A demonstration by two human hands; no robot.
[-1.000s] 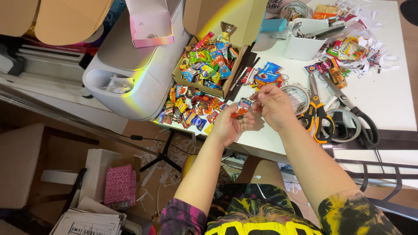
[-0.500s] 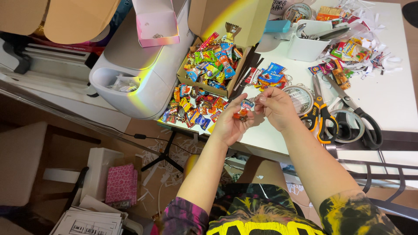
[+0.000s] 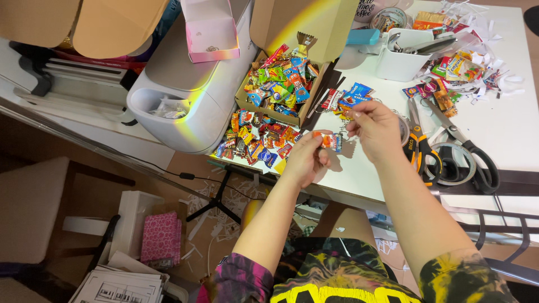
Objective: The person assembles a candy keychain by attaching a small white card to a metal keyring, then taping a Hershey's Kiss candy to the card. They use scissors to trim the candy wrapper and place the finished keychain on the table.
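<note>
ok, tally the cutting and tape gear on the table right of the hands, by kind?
Scissors, orange-and-black handles: 1
Scissors, black handles: 1
Clear tape roll: 1
Total: 3
The left hand and right hand hold a small candy wrapper between them, apart from these.

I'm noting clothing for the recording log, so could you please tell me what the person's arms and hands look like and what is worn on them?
Both forearms are bare, and the left hand and right hand wear no gloves; no rings, watch or bracelets show. Short tie-dye sleeves end near the elbows: the left sleeve is black with pink and purple, the right sleeve black with yellow.
</note>
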